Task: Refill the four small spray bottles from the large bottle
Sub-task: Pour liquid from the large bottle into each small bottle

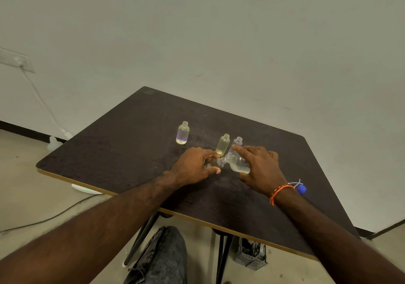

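Clear plastic throughout: large bottle tipped on its side in my right hand, fingers curled round its body, neck pointing left and mouth-to-mouth with the small bottle my left hand pinches, also tilted. Both long axes run roughly hand to hand, so the pour turns on those mouths meeting. Just beyond my fingertips stand a yellow bottle and clear bottle, uncapped; a purple-tinted bottle stands farther off, beyond my left hand.

The left hand grips a small bottle; the right hand tips the large bottle mouth-to-mouth with it. Three uncapped bottles stand behind on the table.
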`<state>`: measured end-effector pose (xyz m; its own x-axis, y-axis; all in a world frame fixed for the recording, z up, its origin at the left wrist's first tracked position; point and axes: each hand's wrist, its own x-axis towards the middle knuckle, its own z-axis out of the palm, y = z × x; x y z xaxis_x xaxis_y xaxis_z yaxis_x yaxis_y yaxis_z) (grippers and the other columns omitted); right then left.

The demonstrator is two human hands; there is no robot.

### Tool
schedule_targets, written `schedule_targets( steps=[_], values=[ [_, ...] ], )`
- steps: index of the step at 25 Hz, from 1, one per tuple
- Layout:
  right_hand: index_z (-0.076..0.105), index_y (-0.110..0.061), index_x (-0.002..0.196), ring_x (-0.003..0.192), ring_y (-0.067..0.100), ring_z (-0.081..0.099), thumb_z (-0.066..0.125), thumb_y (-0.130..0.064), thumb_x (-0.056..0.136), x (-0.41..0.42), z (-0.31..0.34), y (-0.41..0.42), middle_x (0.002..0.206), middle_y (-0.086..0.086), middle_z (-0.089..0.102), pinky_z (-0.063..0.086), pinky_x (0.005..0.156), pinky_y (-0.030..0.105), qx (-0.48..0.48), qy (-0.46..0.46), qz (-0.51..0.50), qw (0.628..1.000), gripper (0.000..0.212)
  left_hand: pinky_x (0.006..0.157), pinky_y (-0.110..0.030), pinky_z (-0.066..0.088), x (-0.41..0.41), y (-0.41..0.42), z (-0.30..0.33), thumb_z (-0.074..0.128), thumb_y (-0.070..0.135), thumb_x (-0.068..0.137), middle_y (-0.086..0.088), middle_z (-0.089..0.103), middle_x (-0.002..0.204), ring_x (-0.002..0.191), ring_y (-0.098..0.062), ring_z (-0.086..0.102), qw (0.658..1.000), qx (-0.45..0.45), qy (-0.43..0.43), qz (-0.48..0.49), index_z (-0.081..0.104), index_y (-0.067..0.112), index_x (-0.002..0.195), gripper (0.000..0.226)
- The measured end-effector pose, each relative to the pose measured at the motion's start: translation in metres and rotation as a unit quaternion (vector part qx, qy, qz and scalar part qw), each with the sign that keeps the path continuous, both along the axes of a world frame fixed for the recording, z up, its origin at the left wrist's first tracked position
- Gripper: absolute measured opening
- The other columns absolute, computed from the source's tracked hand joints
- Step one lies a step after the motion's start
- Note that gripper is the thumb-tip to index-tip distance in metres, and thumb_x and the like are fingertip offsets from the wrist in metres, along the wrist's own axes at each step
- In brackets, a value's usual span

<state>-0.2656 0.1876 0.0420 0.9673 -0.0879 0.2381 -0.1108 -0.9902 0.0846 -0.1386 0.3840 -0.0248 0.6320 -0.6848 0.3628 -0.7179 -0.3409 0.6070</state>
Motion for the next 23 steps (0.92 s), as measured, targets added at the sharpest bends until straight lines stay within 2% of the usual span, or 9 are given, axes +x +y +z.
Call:
schedule_targets(
  steps=[7, 13, 23],
  values=[
    [0.031, -0.039, 0.153, 0.132, 0.021, 0.04, 0.072, -0.04, 0.081, -0.0009, 0.0017, 0.0011, 0.148, -0.008, 0.047, 0.027, 0.102, 0.045, -0.006, -0.002, 0.001, 1.0, 0.083, 0.093, -0.023, 0.051, -0.0017, -0.0005, 0.0014, 0.08, 0.045, 0.088, -0.001, 0.075, 0.125, 0.111, -0.011, 0.071, 1.0, -0.001, 0.007, 0.003, 0.065, 0.021, 0.138, 0.057],
    [0.031, -0.038, 0.153, 0.131, 0.022, 0.041, 0.072, -0.041, 0.081, -0.0006, 0.0018, 0.0014, 0.147, -0.007, 0.048, 0.028, 0.102, 0.046, -0.006, -0.004, 0.005, 1.0, 0.083, 0.097, -0.03, 0.056, -0.0016, 0.0002, 0.0012, 0.08, 0.045, 0.088, 0.0, 0.075, 0.123, 0.109, -0.012, 0.071, 1.0, 0.0, 0.008, 0.003, 0.064, 0.022, 0.139, 0.058],
    [0.031, -0.038, 0.153, 0.133, 0.022, 0.041, 0.073, -0.04, 0.081, 0.0007, 0.0022, 0.0022, 0.148, -0.007, 0.048, 0.029, 0.105, 0.049, -0.004, 0.0, 0.004, 1.0, 0.083, 0.095, -0.026, 0.053, -0.0006, 0.0, 0.0001, 0.08, 0.045, 0.088, 0.001, 0.075, 0.124, 0.109, -0.01, 0.071, 1.0, -0.006, 0.005, 0.003, 0.065, 0.022, 0.138, 0.057]
  ],
)
